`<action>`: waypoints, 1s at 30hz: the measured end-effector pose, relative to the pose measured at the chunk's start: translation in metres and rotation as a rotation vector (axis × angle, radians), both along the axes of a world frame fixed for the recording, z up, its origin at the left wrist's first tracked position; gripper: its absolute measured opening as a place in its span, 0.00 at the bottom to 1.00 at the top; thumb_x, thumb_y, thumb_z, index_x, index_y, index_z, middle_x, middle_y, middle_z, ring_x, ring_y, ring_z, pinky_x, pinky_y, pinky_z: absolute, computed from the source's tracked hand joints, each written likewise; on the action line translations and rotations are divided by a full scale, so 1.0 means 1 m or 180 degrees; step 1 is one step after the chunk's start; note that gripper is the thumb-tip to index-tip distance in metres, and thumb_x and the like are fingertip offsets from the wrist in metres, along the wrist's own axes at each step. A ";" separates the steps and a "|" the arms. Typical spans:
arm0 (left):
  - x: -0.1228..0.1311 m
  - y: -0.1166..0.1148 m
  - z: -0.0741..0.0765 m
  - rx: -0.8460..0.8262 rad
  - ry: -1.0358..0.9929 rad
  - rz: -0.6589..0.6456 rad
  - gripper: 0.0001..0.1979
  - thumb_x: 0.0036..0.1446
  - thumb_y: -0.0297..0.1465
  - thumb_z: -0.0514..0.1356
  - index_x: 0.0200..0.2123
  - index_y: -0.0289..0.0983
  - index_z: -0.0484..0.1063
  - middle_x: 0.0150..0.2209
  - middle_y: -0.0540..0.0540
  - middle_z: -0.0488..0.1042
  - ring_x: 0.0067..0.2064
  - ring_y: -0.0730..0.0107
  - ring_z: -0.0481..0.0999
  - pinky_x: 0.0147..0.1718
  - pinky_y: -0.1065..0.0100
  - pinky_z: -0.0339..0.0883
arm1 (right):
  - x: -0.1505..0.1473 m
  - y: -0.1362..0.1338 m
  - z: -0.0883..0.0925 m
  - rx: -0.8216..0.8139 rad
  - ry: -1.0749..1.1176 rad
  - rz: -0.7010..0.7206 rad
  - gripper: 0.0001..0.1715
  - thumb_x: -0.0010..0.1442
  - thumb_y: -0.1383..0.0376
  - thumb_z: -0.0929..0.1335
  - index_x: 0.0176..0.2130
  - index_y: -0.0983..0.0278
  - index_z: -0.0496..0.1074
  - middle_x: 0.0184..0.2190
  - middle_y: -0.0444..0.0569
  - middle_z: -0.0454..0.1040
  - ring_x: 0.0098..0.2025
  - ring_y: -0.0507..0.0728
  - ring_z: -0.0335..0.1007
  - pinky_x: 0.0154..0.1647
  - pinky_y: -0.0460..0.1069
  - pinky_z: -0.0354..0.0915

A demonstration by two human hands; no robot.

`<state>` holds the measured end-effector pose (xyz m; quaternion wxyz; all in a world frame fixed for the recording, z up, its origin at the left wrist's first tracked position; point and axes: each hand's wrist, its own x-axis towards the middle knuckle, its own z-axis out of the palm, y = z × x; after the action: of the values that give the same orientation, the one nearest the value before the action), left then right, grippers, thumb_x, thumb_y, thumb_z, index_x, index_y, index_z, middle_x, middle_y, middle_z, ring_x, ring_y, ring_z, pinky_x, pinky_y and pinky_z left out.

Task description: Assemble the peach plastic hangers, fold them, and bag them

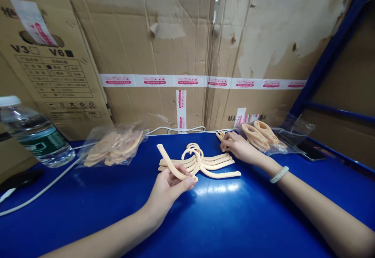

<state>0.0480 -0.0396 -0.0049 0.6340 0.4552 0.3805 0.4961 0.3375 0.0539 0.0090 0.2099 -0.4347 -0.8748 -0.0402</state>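
My left hand (172, 181) pinches a beige folding hanger (170, 163) near its joint, above the blue table. One arm of this hanger slants up to the left; its hook and other arm overlap the pieces behind. Just beyond lie several similar beige hangers (215, 158), stacked with arms spread sideways and hooks toward the back. At the back right, my right hand (238, 145) has its fingers bent together over a small pile of narrow beige pieces (219, 134). Its fingertips are partly hidden, so what they grip cannot be made out.
Clear bags of beige hanger parts lie left (113, 146) and right (260, 135). A water bottle (38, 137) stands at the left, near a white cable (43, 192). A phone (310, 151) lies at the right. Cardboard (158, 54) walls the table's (96, 207) back.
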 end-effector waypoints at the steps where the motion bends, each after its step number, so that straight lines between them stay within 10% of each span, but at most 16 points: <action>1: 0.000 0.000 -0.001 -0.0003 -0.0013 0.0009 0.20 0.41 0.32 0.73 0.34 0.36 0.67 0.28 0.52 0.77 0.33 0.71 0.78 0.33 0.72 0.71 | -0.001 -0.001 0.002 0.0026 0.0086 -0.0011 0.11 0.62 0.72 0.63 0.35 0.63 0.73 0.37 0.53 0.66 0.41 0.59 0.63 0.43 0.54 0.61; 6: 0.000 0.000 -0.003 0.0087 -0.0077 0.0002 0.19 0.43 0.31 0.73 0.34 0.36 0.67 0.27 0.52 0.76 0.32 0.73 0.78 0.32 0.74 0.70 | -0.018 -0.020 0.014 -0.0038 0.1118 -0.0066 0.10 0.69 0.65 0.56 0.43 0.62 0.64 0.33 0.49 0.65 0.34 0.56 0.63 0.37 0.51 0.62; 10: -0.001 0.000 -0.003 0.0167 -0.0153 -0.0034 0.18 0.44 0.30 0.72 0.33 0.36 0.67 0.29 0.53 0.75 0.33 0.73 0.78 0.32 0.75 0.71 | -0.046 -0.047 0.021 -0.1055 0.2911 0.0334 0.10 0.68 0.56 0.59 0.45 0.58 0.61 0.23 0.41 0.66 0.28 0.55 0.64 0.33 0.50 0.61; 16: 0.000 0.001 -0.004 0.0169 -0.0124 -0.0004 0.18 0.43 0.30 0.73 0.33 0.36 0.67 0.29 0.52 0.76 0.33 0.73 0.79 0.32 0.74 0.71 | -0.082 -0.080 0.018 -0.2680 0.4515 0.0512 0.15 0.58 0.56 0.71 0.42 0.61 0.71 0.35 0.48 0.75 0.38 0.55 0.70 0.38 0.49 0.64; 30: -0.001 0.003 -0.003 0.0267 0.0242 -0.0216 0.15 0.46 0.29 0.71 0.32 0.36 0.66 0.30 0.51 0.78 0.36 0.71 0.78 0.40 0.70 0.69 | -0.099 -0.092 -0.003 -0.3712 0.4667 0.0341 0.20 0.44 0.61 0.79 0.36 0.63 0.73 0.31 0.45 0.78 0.35 0.51 0.72 0.35 0.44 0.65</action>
<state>0.0465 -0.0364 -0.0082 0.6159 0.5125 0.3675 0.4722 0.2383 -0.0377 0.0056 0.4594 -0.3473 -0.4252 0.6983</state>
